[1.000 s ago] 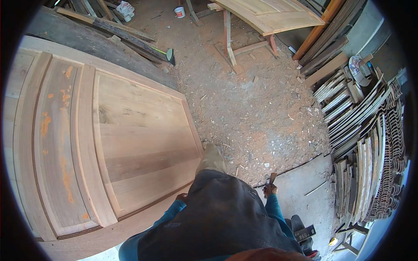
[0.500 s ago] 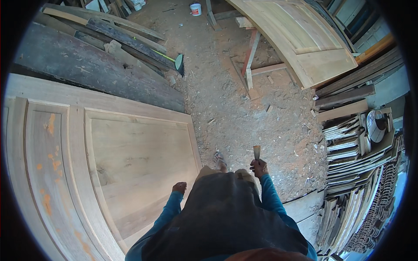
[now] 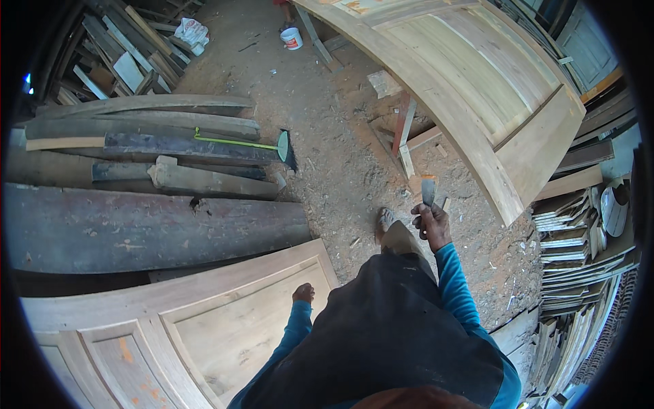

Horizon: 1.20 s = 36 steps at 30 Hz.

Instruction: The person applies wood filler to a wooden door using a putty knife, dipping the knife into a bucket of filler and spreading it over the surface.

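Observation:
A putty knife (image 3: 428,189) is gripped in my right hand (image 3: 434,225), blade pointing up and away from me, with a little orange at its tip. The hand is in front of me, short of a panelled wooden door (image 3: 494,116) that lies on a trestle. My left hand (image 3: 304,293) is curled closed beside my body, above the panel of another wooden door (image 3: 75,303) with orange patches. What that hand holds, if anything, is hidden.
Left of the walkway lie long planks (image 3: 157,225), with a green-handled broom (image 3: 283,145) across them. A white bucket (image 3: 291,39) stands far ahead near another person's leg. The trestle (image 3: 404,129) props the right-hand door. Stacked boards (image 3: 572,273) line the right side.
I have moved forward and turned, so the trestle door is closer. My right hand has risen and reached farther forward with the putty knife. My left hand stays curled.

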### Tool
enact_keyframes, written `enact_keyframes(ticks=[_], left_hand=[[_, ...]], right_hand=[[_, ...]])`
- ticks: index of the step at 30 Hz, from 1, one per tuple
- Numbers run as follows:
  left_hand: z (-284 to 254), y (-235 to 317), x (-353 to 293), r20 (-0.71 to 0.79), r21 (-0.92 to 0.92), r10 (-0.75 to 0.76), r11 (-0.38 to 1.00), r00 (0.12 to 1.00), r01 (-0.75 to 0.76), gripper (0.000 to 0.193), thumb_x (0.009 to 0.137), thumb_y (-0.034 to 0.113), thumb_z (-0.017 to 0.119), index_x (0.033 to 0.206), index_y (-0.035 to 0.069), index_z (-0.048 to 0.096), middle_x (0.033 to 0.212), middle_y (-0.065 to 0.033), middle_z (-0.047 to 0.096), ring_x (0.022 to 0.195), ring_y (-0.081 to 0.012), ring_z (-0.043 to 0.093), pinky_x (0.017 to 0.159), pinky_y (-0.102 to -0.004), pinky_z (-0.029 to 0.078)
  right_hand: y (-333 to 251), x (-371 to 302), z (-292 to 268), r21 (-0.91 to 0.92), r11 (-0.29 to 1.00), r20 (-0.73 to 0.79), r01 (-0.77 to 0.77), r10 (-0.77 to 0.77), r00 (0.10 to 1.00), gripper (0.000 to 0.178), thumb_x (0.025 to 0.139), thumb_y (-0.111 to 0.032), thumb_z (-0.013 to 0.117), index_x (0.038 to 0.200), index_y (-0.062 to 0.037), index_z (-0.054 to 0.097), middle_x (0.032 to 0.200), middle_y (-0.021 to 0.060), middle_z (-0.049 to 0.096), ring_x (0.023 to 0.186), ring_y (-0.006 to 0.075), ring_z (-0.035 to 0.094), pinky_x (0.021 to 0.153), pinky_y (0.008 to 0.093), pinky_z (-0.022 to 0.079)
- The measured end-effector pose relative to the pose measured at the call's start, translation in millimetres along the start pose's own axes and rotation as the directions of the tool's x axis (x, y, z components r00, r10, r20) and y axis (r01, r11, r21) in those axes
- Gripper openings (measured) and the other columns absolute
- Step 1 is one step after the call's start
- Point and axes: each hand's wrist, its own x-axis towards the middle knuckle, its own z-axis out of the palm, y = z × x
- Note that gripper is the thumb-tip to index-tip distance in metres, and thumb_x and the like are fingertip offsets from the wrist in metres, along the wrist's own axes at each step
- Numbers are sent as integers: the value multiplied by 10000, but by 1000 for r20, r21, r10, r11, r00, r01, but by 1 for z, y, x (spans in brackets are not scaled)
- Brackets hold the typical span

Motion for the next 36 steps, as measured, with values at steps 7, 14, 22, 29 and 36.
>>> enact_keyframes(ticks=[7,14,22,29,36], left_hand=[[27,38,18,375,856,550,104,746,-507,343,990,368,469,830,91,591,801,-85,650,830,-247,674,701,-435,507],[66,159,77,169,832,131,512,977,-212,319,981,353,514,919,63,633,866,-90,682,855,-218,643,700,-402,491],[67,366,233,203,660,108,720,973,-217,235,953,298,588,965,76,663,813,-58,658,678,-139,581,568,-311,454],[166,678,328,261,625,494,568,829,-535,337,934,310,632,1044,10,740,996,-143,752,856,-315,709,794,-424,572],[369,906,298,468,390,744,311,478,-867,365,1020,256,638,1272,-6,668,1208,-160,714,1136,-233,668,1006,-367,522]], right_hand=[[-125,159,60,30,987,24,159,-159,987,363,1053,-391,583,1058,-44,689,734,23,642,555,63,530,440,228,366],[-209,298,98,-28,981,-8,194,-194,981,383,1057,-348,571,1170,7,663,900,37,707,723,115,648,651,290,533],[-233,419,137,-36,963,-447,269,-256,857,461,1050,-397,583,1201,32,656,909,74,704,673,116,622,596,285,506],[-227,473,156,-72,967,-624,245,-236,745,467,1053,-427,578,1142,23,665,826,56,669,649,110,614,544,269,484],[-222,486,174,-175,973,-793,149,-229,565,441,1060,-420,575,1141,2,675,757,21,620,598,93,561,545,271,460]])
